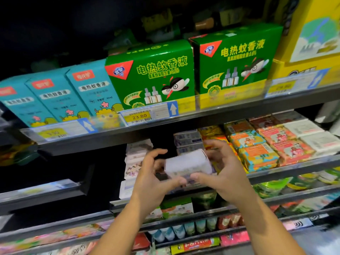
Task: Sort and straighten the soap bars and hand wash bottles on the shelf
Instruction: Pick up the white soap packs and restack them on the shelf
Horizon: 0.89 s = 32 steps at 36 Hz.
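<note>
both hands hold a white soap box (187, 162) in front of the shelf (294, 170). the left hand (152, 173) grips the box's left end, the right hand (226, 172) its right end. pale soap packs (187, 139) are stacked behind the box, orange soap bars (257, 153) lie right of it, and green boxes (150, 76) and teal boxes (55, 96) stand above it.

Your left forearm (117, 227) and right forearm (263, 221) are bare, rising from the bottom edge and converging at centre. Left hand (152, 173): fingers curled and spread at one end of the white box (187, 162), thumb along its near lower edge. Right hand (227, 168): grips the other end, thumb near side, fingers round the far side. Thumb tips nearly meet. Motion-blurred.
</note>
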Each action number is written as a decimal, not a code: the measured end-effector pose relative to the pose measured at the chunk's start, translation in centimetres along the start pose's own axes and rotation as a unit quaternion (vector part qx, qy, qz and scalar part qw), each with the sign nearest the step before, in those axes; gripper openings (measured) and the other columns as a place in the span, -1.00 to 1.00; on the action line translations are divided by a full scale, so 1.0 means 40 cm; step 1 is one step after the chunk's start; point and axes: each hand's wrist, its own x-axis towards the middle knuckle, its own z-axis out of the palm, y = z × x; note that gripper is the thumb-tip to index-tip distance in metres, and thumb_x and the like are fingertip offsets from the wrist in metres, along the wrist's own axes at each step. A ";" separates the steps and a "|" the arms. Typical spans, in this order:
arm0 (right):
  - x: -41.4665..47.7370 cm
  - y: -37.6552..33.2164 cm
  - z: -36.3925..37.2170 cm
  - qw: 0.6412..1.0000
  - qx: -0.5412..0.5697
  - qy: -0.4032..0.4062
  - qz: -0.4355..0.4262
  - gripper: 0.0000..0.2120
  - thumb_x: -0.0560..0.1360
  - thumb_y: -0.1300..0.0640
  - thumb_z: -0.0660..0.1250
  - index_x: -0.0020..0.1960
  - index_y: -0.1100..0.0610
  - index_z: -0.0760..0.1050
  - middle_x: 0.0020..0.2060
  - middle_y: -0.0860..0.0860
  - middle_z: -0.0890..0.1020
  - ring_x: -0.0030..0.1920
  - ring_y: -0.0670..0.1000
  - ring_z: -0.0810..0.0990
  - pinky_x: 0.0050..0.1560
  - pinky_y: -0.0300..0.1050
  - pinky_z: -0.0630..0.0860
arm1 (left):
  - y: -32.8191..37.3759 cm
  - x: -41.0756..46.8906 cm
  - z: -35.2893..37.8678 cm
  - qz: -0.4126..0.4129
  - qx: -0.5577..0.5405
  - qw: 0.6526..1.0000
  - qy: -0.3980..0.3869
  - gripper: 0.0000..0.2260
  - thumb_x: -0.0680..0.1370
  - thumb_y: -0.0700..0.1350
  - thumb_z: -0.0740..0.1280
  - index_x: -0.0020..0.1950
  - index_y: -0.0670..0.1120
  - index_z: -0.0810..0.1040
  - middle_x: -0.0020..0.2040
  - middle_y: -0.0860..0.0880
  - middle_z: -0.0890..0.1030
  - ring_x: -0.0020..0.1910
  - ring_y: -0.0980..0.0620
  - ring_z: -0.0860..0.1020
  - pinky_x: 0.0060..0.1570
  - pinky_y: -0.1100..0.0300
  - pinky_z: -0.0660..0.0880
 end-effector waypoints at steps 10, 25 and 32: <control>-0.003 0.003 0.067 0.999 -0.028 -0.041 -0.023 -0.24 0.22 0.17 0.68 0.22 -0.36 0.42 0.05 -0.15 0.64 0.11 -0.03 0.63 0.06 -0.08 0.61 | -0.033 -0.032 0.019 -0.080 -0.070 0.993 -0.042 -0.29 0.20 -0.18 0.65 0.25 0.15 0.44 0.11 0.00 0.67 0.06 -0.04 0.68 -0.02 0.14 0.61; 0.017 0.001 0.047 0.980 0.085 0.016 0.180 -0.68 0.41 -0.04 0.54 0.00 0.16 0.60 -0.38 -0.05 0.57 -0.38 -0.06 0.51 -0.42 -0.20 0.37 | 0.003 -0.012 -0.004 -0.162 -0.159 0.974 0.006 -0.52 0.42 0.03 0.56 0.24 -0.09 0.49 -0.01 -0.25 0.67 -0.29 -0.18 0.63 -0.36 0.03 0.58; 0.029 0.030 0.016 0.950 -0.017 -0.034 0.310 -0.43 0.50 -0.23 0.40 0.06 0.33 0.55 -0.51 0.01 0.42 -0.54 -0.04 0.32 -0.53 -0.24 0.18 | -0.013 -0.021 0.006 -0.271 -0.064 0.960 -0.017 -0.62 0.55 0.08 0.40 0.29 -0.05 0.48 -0.02 -0.15 0.62 -0.52 -0.01 0.51 -0.54 0.21 0.34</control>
